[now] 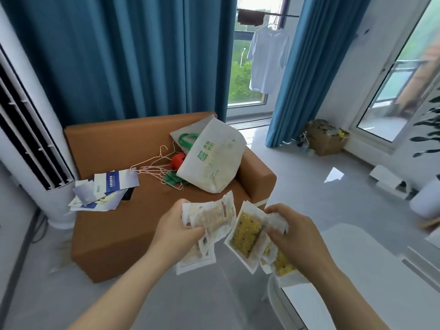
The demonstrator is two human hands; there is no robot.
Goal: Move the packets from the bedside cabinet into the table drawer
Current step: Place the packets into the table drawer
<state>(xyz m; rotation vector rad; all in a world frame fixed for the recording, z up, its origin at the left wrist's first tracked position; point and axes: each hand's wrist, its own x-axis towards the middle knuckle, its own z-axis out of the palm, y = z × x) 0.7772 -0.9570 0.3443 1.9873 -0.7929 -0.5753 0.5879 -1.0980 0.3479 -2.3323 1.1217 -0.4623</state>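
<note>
My left hand grips a bundle of several white packets with pale brown prints, fanned out and hanging down in front of me. My right hand grips another bundle, white packets with yellow patterned fronts, also hanging down. Both bundles are held in the air above the floor, side by side and slightly apart. A white table lies at the lower right, its edge just under the right bundle. No drawer or bedside cabinet can be made out.
An orange-brown sofa stands ahead with a white tote bag, wire hangers and leaflets on it. A white tower air conditioner is at left. Blue curtains hang behind; a cardboard box sits at right.
</note>
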